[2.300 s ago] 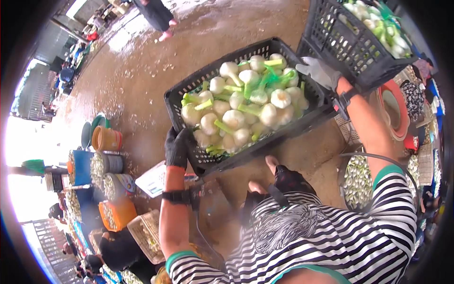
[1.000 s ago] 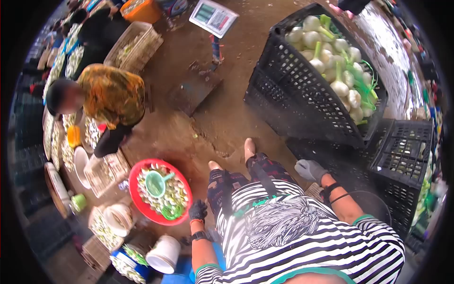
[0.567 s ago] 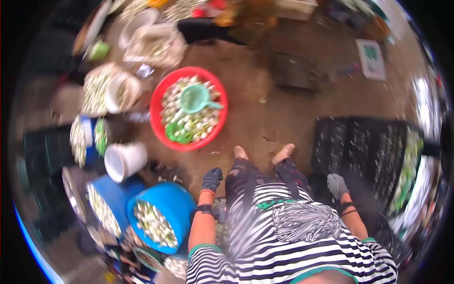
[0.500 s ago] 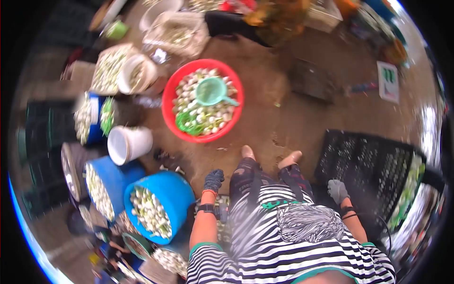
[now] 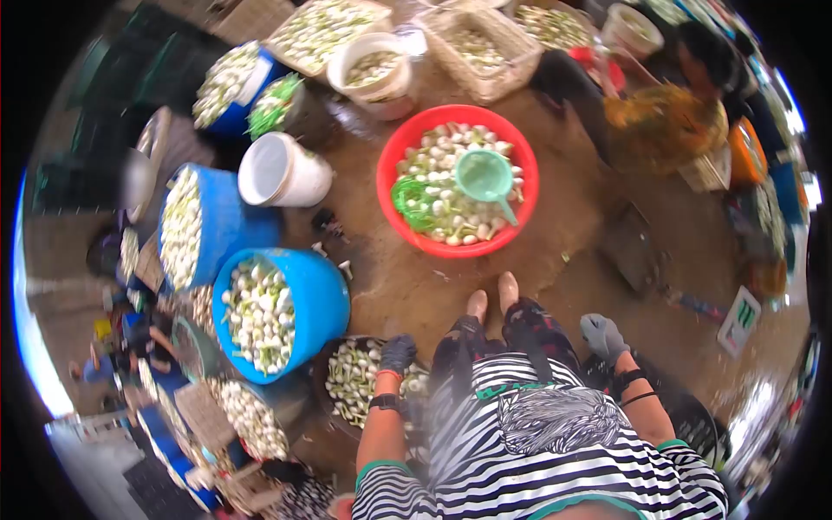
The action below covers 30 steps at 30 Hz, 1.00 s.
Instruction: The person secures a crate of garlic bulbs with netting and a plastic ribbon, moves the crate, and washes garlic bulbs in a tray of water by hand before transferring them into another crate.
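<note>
Head camera shows a pile of white bulbs [image 5: 351, 381] just beside the left hand [image 5: 398, 354]; the red basin [image 5: 458, 251] lies ahead, well apart from the right hand [image 5: 602, 336]. Whether they are clenched, I cannot tell surely.

Muted light in the middle, harsh brightness at the sides, fisheye bending throughout.
Far out beyond the left hand [image 5: 399, 353], a bright patch [image 5: 40, 360] burns to white with a blue fringe; to the right of the right hand [image 5: 604, 336], the wet floor [image 5: 752, 414] throws back pale glare. Ahead of that hand, a person [image 5: 667, 130] looks softly blurred, while the outer edges curve away into black.
</note>
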Available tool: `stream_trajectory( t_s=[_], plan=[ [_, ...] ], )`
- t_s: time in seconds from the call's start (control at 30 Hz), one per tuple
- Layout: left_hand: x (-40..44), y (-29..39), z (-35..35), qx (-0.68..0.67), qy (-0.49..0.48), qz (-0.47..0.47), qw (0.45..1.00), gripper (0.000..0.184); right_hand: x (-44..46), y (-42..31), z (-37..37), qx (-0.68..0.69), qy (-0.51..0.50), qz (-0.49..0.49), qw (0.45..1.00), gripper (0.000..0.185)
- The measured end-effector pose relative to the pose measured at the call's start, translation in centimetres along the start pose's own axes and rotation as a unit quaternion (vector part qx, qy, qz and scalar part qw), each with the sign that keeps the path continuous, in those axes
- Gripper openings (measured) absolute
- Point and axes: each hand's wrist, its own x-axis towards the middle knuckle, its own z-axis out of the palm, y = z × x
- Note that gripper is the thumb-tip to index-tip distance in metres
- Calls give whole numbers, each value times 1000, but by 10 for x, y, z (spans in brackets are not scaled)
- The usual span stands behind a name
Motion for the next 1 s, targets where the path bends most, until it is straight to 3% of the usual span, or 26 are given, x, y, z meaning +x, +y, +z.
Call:
stream_trajectory(
  t_s=[0.03, 0.07, 0.1, 0.17, 0.2, 0.27, 0.3, 0.33, 0.43, 0.5, 0.53, 0.6, 0.63, 0.7, 0.73, 0.77, 0.8, 0.83, 0.9, 0.97, 1.0],
  plan=[
    [-9, 12, 12, -26, 23, -27, 999, 12, 13, -1, -6, -45, -14, -12, 999, 28],
    [-24, 34, 12, 154, 61, 70, 984, 14, 34, 32, 3, -32, -42, 1, 999, 29],
    [-36, 47, 9, 332, 88, 158, 926, 15, 54, 72, 12, -19, -70, 18, 997, 31],
    [-53, 16, 27, 236, 103, 128, 958, 15, 69, 94, 1, -59, -66, -36, 995, 28],
    [-59, 4, 34, 186, 111, 116, 969, 15, 81, 114, 0, 65, -107, 42, 991, 26],
    [-84, 57, 14, 237, 48, 2, 970, 16, 115, 144, 4, 297, -181, 207, 915, 27],
    [-92, 79, 6, 257, 13, -52, 965, 16, 118, 124, -4, 313, -182, 220, 906, 25],
    [-90, 57, 19, 242, 10, -93, 966, 18, 116, 105, -13, 330, -180, 234, 896, 23],
    [-97, 14, 37, 261, 34, -61, 963, 19, 146, 89, -18, 317, -203, 200, 905, 20],
    [-110, 21, 25, 251, 64, 1, 966, 18, 166, 62, -13, 286, -219, 167, 918, 19],
    [-107, 9, 28, 166, 52, -59, 983, 21, 168, 35, -9, 341, -156, 194, 906, 23],
    [-100, -23, 35, -4, 59, -182, 981, 29, 177, -5, -9, 391, -184, 213, 876, 23],
    [-96, -25, 22, 58, 53, -145, 986, 30, 185, -16, -6, 416, -195, 223, 860, 22],
    [-86, -28, -3, 186, 56, -70, 978, 32, 207, -26, 12, 335, -217, 145, 905, 19],
    [-82, -23, -22, 188, 39, -80, 978, 28, 215, -28, 22, 291, -226, 107, 924, 17],
    [-76, -15, -43, 189, 24, -90, 977, 25, 215, -40, 27, 38, -177, -64, 981, 15],
    [-68, -26, -49, 196, 19, -96, 976, 24, 212, -56, 32, -220, -112, -225, 943, 12],
    [-55, -38, -60, 203, 17, -102, 974, 24, 211, -76, 40, -457, -33, -365, 811, 11],
    [-25, -46, -112, 186, -18, -139, 973, 27, 210, -103, 62, -475, -77, -334, 811, 9],
    [-14, -44, -150, 153, -65, -179, 970, 31, 200, -138, 85, -485, -46, -357, 797, 10],
    [-4, -93, -138, 180, 0, -93, 979, 32, 201, -145, 98, -488, -80, -403, 770, 10]
  ],
)
